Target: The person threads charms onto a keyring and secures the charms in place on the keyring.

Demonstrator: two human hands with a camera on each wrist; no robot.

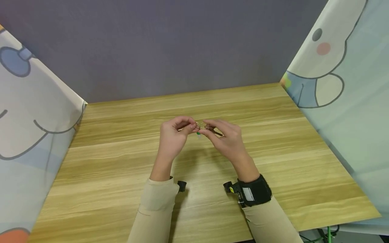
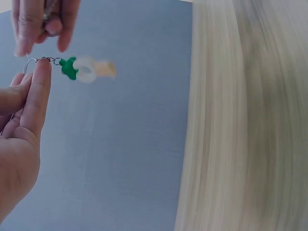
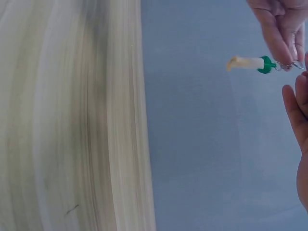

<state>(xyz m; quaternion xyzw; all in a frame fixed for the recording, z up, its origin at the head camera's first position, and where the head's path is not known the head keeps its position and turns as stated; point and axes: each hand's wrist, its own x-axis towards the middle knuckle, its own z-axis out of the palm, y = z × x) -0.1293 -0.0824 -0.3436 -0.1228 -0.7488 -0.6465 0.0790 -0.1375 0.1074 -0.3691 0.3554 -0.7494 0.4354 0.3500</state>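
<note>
A keychain charm (image 2: 86,70), green, white and tan, hangs from a short metal chain and a split ring (image 2: 26,65). My left hand (image 1: 176,133) pinches the ring between thumb and fingers, and the charm's green part (image 3: 265,64) dangles just below the fingertips. Close on the other side, my right hand (image 1: 228,137) curves thumb and forefinger toward the ring. Between them shows a small dark slim thing (image 1: 218,133), mostly hidden by the fingers; I cannot tell its kind. Both hands are raised above the table, fingertips nearly meeting.
Underneath lies a wood-grain table (image 1: 115,175). A grey panel (image 1: 182,50) stands along its far edge, with cartoon-printed cloths (image 1: 328,81) at both sides. Cables (image 1: 329,234) show below the near right corner. A black strap (image 1: 256,192) with a camera circles my right wrist.
</note>
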